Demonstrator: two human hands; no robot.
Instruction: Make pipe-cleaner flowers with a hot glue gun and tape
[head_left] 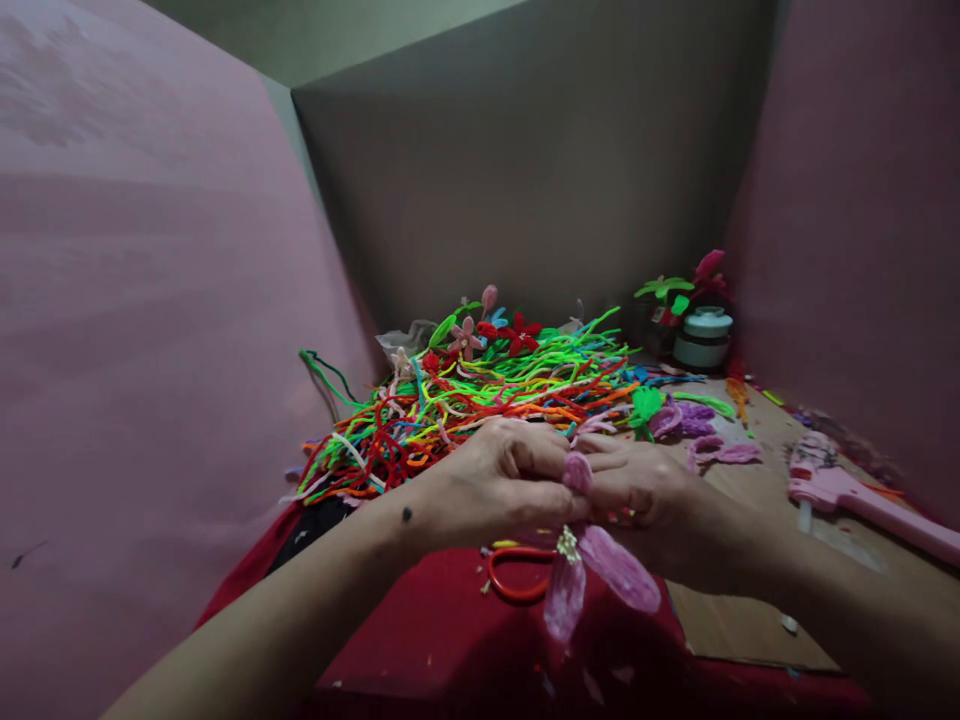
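A pink pipe-cleaner flower (619, 570) with a cluster of small yellowish beads at its centre is between my two hands, petals hanging downward. My left hand (510, 480) is closed, its thumb and forefinger pinching the flower near its top petal. Against it from the other side, my right hand (645, 490) has its fingers closed at the flower too, partly hidden behind the left fingers and a petal. Below the hands, the red loop handle (517, 590) of some tool lies on a red cloth (420, 620).
A big heap of colourful pipe cleaners (480, 390) lies behind my hands, finished flowers on top. To the right are a pink glue gun (847, 490) on cardboard (727, 620), purple petals (694, 415) and a lidded jar (703, 340). Pink walls (172, 330) flank both sides.
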